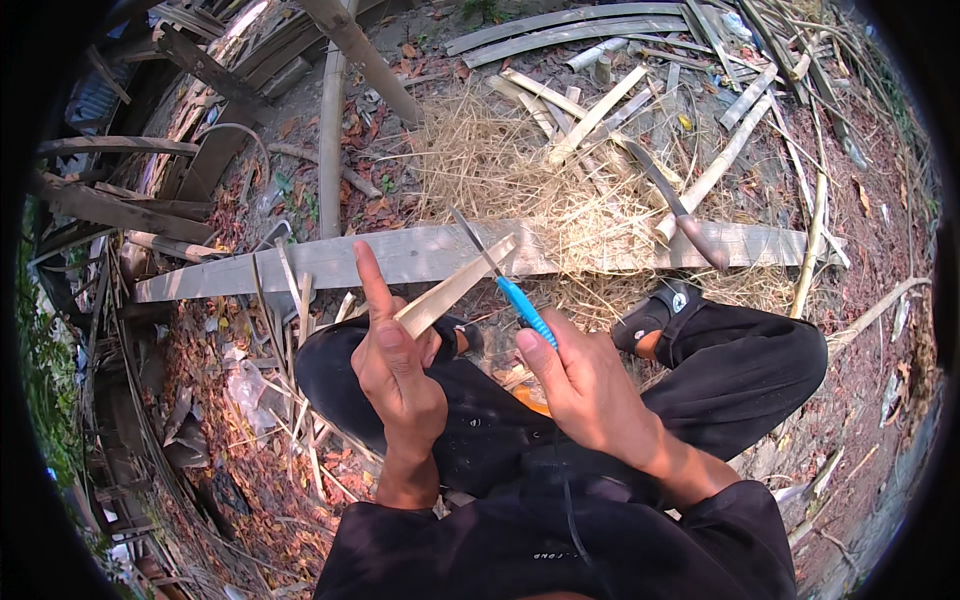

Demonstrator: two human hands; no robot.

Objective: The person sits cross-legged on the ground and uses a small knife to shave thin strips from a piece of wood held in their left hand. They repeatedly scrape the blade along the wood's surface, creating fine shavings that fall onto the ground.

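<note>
My left hand (400, 370) grips the near end of a flat, pale strip of split bamboo (455, 288), its index finger stretched out away from it. The strip slants up and to the right. In my right hand (590, 385) is a knife (522, 303) with a ribbed blue handle and a thin, narrow blade. The blade points up and left, crossing the strip near its far end; whether the two touch I cannot tell. Below both hands are my crossed legs in black trousers.
A long grey plank (400, 260) lies across the ground ahead. Pale shavings (600, 230) heap over it. A large curved blade with a wooden handle (705, 240) rests there at the right. Bamboo pieces (600, 115) lie beyond; wooden poles (335, 130) stand at the left.
</note>
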